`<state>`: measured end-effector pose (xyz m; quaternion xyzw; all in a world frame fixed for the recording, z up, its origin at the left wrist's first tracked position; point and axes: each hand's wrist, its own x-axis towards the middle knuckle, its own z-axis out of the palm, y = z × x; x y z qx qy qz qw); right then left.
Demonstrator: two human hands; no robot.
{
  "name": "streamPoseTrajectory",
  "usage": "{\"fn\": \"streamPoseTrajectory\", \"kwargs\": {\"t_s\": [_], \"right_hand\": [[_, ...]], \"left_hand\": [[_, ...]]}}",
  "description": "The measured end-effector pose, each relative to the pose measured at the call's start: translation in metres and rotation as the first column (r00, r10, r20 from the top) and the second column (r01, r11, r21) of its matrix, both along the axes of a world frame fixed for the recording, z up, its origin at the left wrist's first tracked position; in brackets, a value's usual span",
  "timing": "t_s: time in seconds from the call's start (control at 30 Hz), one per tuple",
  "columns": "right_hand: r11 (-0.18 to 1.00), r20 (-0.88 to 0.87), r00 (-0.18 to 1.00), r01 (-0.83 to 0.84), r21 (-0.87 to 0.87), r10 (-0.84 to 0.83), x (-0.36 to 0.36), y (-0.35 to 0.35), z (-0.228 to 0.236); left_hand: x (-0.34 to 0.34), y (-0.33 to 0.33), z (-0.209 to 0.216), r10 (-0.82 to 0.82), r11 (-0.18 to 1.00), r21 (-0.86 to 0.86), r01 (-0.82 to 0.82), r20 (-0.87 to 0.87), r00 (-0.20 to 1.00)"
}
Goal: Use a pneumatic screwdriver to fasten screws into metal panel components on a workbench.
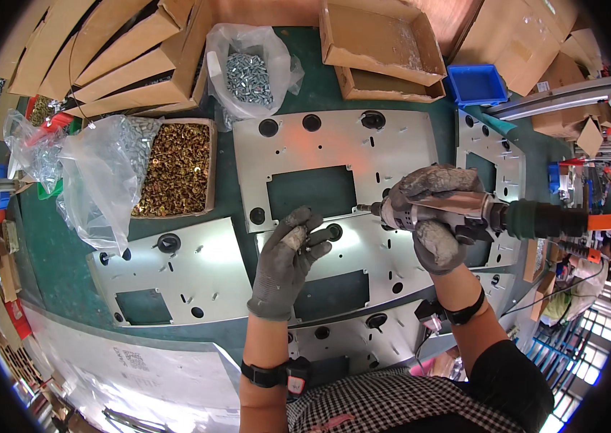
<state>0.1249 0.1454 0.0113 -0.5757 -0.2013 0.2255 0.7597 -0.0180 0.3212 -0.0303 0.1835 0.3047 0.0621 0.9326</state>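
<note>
My right hand (439, 245), in a worn grey work glove, is wrapped round a silver power driver (457, 209). The driver lies sideways in the grip, its bit (369, 208) toward the left. Below the bit is the corner of the rectangular cutout in a metal panel (399, 155); I cannot tell whether they touch. My left hand (289, 256), gloved too, is over a second metal panel (385, 252), left of the bit. Its fingers are curled together, and whatever they may hold is too small to make out.
More panels lie at left (211, 267), near my body (348, 339) and at right (511, 169). A carton of brassy fasteners (175, 169), a bag of silver fasteners (249, 79), cardboard trays (385, 43) and a blue bin (477, 85) stand on the green table (42, 238).
</note>
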Motion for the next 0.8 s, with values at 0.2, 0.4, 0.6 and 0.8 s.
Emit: {"fn": "streamPoseTrajectory", "kwargs": {"t_s": [0.2,0.4,0.6,0.8], "right_hand": [[0.94,-0.039,0.956,-0.277,0.199,0.29,0.005,0.018,-0.015],[0.895,0.136,0.897,-0.435,0.099,0.421,0.0,0.003,-0.032],[0.797,-0.122,0.881,-0.344,0.497,0.456,-0.001,0.017,-0.015],[0.901,-0.283,0.911,-0.175,0.396,0.301,-0.015,0.007,0.029]], "left_hand": [[-0.008,0.011,-0.002,0.058,0.993,0.111,-0.047,-0.104,0.993],[0.002,0.01,0.008,0.093,0.992,0.093,-0.089,-0.044,0.995],[-0.004,0.002,0.0,0.008,1.0,-0.012,-0.007,0.023,1.0],[-0.015,0.006,0.004,0.025,0.999,0.023,-0.025,-0.015,1.0]]}}
